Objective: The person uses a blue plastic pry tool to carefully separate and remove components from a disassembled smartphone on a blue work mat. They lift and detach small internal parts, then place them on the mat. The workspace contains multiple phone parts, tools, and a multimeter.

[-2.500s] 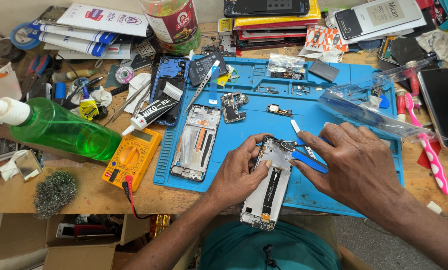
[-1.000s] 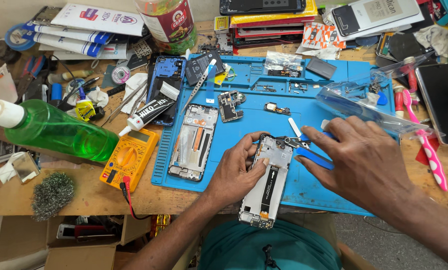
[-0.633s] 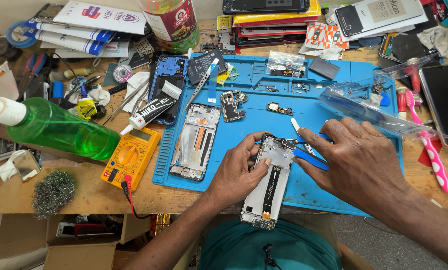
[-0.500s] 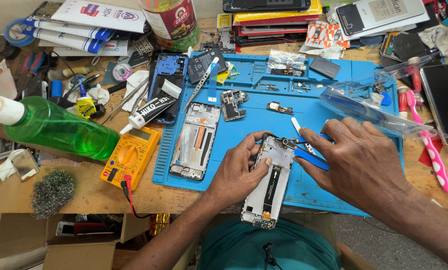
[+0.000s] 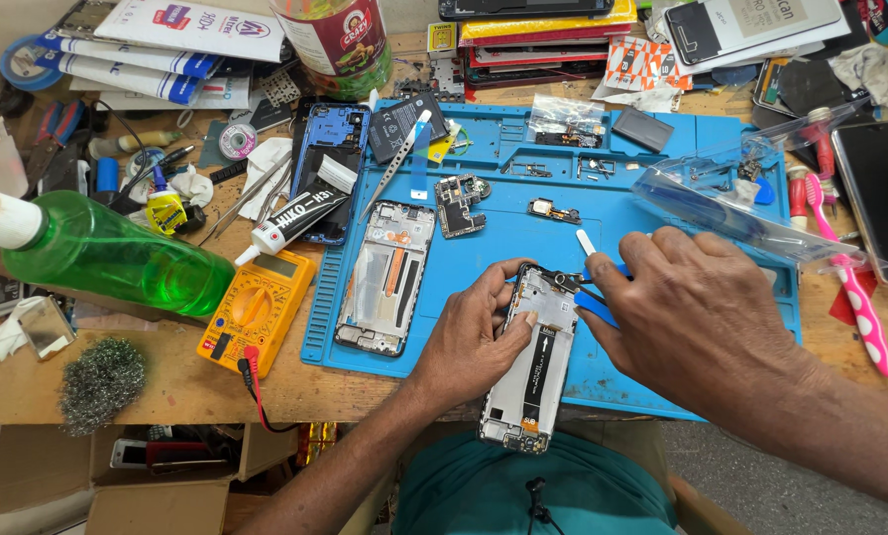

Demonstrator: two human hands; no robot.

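An opened phone frame with a black flex cable down its middle lies at the near edge of a blue work mat. My left hand grips the frame's left side, fingers curled over its top. My right hand pinches a small blue-handled tool with a white tip against the frame's top right corner. A second bare phone frame rests on the mat to the left.
A green liquid bottle, a yellow multimeter and a black glue tube lie left of the mat. Tweezers, circuit boards, a clear plastic bag, a pink toothbrush and stacked phones crowd the back.
Both hands stay on the phone frame with only slight shifts. The camera view wobbles a little; nothing else has moved.
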